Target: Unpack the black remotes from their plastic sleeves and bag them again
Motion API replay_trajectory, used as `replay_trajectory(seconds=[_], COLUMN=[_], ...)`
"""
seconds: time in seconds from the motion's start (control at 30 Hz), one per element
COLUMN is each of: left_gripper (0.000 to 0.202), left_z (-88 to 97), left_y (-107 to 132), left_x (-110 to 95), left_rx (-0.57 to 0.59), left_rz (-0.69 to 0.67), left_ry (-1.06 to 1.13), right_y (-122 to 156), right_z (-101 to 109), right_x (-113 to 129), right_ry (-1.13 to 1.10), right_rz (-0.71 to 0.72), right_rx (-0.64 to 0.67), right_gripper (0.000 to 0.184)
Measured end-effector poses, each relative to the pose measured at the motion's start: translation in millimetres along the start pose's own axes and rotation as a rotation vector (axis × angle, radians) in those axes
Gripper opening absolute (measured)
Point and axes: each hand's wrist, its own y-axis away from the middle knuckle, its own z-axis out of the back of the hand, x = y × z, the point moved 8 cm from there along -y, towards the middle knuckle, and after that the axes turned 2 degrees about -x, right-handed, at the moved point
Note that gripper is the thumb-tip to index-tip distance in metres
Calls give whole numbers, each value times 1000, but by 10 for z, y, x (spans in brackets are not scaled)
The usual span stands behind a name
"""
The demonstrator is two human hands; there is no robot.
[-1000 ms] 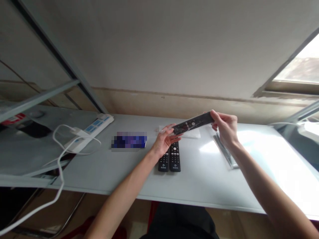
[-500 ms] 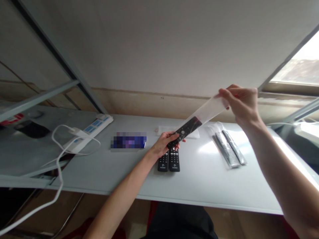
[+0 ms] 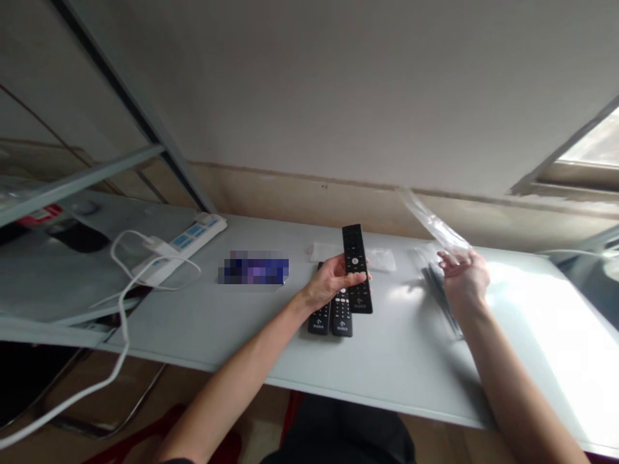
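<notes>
Gripping an unwrapped black remote [image 3: 356, 267] at its middle, the left hand [image 3: 333, 280] holds it just over two remotes [image 3: 331, 316] on the table [image 3: 411, 361]. The blurred right hand [image 3: 464, 277] meets the clear sleeve [image 3: 432, 222], grip unclear. Laying it alongside needs squaring up.

Long pale grey table [image 3: 396, 361], set against the wall. At the left rear, a white power strip [image 3: 193, 235] lying aslant, with a white cable [image 3: 145, 248] plugged in and looping off the front edge. Near the middle, a flat blue item [image 3: 255, 270], blurred out. Just right of it, two black remote controls [image 3: 333, 319] side by side, touching, buttons up. Behind them, a small clear packet [image 3: 383, 259]. Further right, dark bagged remotes [image 3: 442, 293], smeared by motion.
</notes>
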Motion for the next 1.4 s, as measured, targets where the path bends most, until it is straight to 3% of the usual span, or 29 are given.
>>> replay_trajectory(seconds=[0.1, 0.2, 0.3, 0.37, 0.5, 0.57, 0.7, 0.83, 0.97, 1.1, 1.2, 1.4], left_gripper=[54, 84, 105, 96, 44, 32, 30, 26, 24, 46, 47, 44], left_z=[-5, -1, 1, -15, -33, -64, -151, -261, -252, -274, -255, -210], left_y=[-9, -3, 16, 25, 50, 66, 97, 99, 94, 101, 116, 140], left_x=[38, 82, 98, 79, 37, 46, 96, 150, 123, 170, 264, 279], left_rx=[-15, -62, -105, -110, -168, -181, -178, -103, -119, 42, 165, 134], left_rz=[8, 45, 55, 16, -62, -71, -85, -149, -221, -266, -212, -160], left_ry=[-56, -159, -279, -391, -780, -965, -1220, -1399, -1541, -1556, -1518, -1491], right_y=[252, 455, 519, 516, 511, 526, 579, 604, 606, 626, 647, 678], right_z=[-136, -306, -340, -335, -342, -363, -437, -475, -467, -460, -460, -505], right_x=[-297, -437, -479, -501, -539, -529, -469, -471, -524, -559, -550, -534], right_ry=[44, 80, 118, 139, 133, 132, 142, 159, 151, 151, 161, 143], right_rz=[-10, -18, 2, 4, -18, -15, 10, -6, -31, -35, -29, -49], right_rx=[160, 335, 384, 397, 410, 412, 455, 485, 483, 482, 486, 578], right_gripper=[17, 31, 38, 38, 39, 41, 40, 38, 39, 39, 38, 32])
